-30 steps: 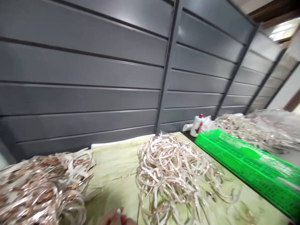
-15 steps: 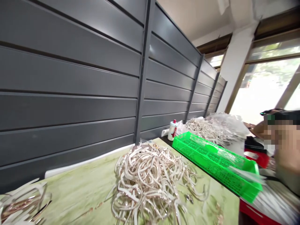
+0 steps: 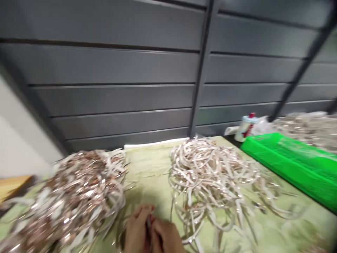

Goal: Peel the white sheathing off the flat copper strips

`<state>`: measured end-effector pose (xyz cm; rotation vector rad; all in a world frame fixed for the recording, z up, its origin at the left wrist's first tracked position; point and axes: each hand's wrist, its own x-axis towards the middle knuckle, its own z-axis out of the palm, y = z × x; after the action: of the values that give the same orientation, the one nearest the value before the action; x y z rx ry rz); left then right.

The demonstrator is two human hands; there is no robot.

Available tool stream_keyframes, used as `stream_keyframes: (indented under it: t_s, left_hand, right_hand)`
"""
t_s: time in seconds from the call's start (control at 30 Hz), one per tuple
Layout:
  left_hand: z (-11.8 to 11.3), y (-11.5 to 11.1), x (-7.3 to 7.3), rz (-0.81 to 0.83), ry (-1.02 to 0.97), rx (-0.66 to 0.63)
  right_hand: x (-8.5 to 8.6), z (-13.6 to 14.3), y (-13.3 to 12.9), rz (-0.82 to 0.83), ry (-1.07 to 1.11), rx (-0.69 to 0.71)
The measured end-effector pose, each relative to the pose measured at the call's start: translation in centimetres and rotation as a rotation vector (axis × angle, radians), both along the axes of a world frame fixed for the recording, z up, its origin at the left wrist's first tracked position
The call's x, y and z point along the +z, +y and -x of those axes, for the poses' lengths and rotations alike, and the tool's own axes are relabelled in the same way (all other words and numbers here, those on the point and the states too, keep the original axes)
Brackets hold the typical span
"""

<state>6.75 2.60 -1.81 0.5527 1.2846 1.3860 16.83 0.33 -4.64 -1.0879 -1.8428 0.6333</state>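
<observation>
My left hand (image 3: 136,230) and my right hand (image 3: 168,234) are close together at the bottom middle of the head view, between two piles of straps. Fingers on both are curled and closed. Between them shows a small dark thing, too blurred and hidden to name. To the left lies a big heap of shiny rose-gold and white straps (image 3: 86,186). On the right is a looser tangle of thin whitish, glossy straps (image 3: 207,172), some trailing toward the table's front.
Both heaps lie on a pale green marbled tabletop (image 3: 147,161). A green plastic crate (image 3: 286,168) stands along the right edge, with a white bottle with a red cap (image 3: 246,128) behind it. A dark grey slatted partition (image 3: 126,98) rises at the back.
The view has swung left and down. Both hands and the left heap have come into view; the other person at the right has left it.
</observation>
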Motion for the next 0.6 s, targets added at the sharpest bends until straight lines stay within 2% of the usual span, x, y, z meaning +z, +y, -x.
stream_keyframes:
  t_s: [0.03, 0.07, 0.17, 0.27, 0.43, 0.6]
  left_hand:
    - [-0.1, -0.1, 0.2, -0.040, -0.119, 0.057]
    - [-0.3, -0.1, 0.4, -0.056, -0.186, 0.058]
    - [-1.1, 0.1, 1.1, -0.108, -0.271, 0.057]
    - [-1.3, 0.0, 1.3, -0.142, -0.243, 0.026]
    - [-1.2, -0.3, 0.5, -0.172, -0.143, -0.020]
    - [-1.5, -0.2, -0.4, -0.186, -0.053, 0.015]
  right_hand:
    - [0.3, 0.1, 0.0, -0.003, 0.003, -0.015]
    - [0.5, 0.1, 0.1, -0.005, 0.009, -0.008]
    - [1.1, -0.4, 0.7, 0.031, 0.082, 0.020]
    - [1.1, -0.6, 0.9, 0.095, 0.119, -0.045]
    - [0.5, -0.5, 0.7, 0.078, 0.065, -0.097]
    - [0.5, -0.3, 0.2, 0.076, 0.034, -0.087]
